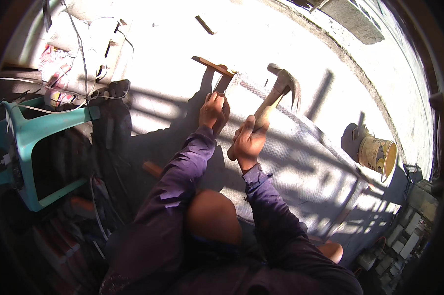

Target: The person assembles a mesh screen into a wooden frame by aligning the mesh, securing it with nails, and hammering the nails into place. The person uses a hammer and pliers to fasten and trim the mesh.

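My right hand [250, 142] is wrapped round the wooden handle of a claw hammer [271, 102]. The hammer's metal head is raised over the edge of a mesh panel [281, 162] that lies in front of me in a thin frame. At the panel's far left corner, my left hand [214, 113] is closed, fingers bent and pressed together. Whatever it may pinch is too small or hidden to make out. Just beyond those fingers a short wooden strip [213, 66] sticks out to the left of the corner.
On the left a teal plastic stool [35, 132] lies tipped near tangled cables [86, 83] and pale sacks [69, 32]. A loose wood piece [204, 24] rests on the sunlit floor ahead. To the right lies a bucket [374, 155], with stacked blocks [411, 223] nearer me.
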The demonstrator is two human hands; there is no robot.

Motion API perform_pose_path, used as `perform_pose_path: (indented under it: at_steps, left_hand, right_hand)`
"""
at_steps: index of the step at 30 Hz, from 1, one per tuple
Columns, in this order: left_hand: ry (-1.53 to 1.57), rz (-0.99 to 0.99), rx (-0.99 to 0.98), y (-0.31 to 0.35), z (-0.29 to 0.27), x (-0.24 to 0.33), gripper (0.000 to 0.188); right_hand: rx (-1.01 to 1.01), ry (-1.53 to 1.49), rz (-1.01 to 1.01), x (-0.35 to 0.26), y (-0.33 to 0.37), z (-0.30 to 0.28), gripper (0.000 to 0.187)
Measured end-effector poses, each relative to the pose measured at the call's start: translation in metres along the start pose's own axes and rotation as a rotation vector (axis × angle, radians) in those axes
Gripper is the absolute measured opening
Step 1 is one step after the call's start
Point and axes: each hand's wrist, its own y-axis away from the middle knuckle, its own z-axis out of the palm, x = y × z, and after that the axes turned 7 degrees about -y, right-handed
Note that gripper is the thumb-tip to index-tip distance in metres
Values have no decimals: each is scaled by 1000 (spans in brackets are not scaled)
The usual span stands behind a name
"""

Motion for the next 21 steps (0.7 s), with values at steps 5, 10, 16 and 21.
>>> perform_pose_path:
  at_steps: [5, 10, 16, 21]
  left_hand:
    - [23, 44, 81, -1, -1, 2, 12]
    - [-38, -6, 12, -1, -2, 5, 13]
    - [-12, -20, 34, -1, -5, 9, 11]
    - [-35, -47, 14, 1, -6, 9, 13]
  right_hand:
    - [-76, 235, 192, 14, -22, 5, 29]
    - [-186, -40, -5, -27, -2, -32, 30]
    - [-564, 805, -143, -17, -82, -60, 31]
    - [-679, 973, -223, -52, -116, -60, 37]
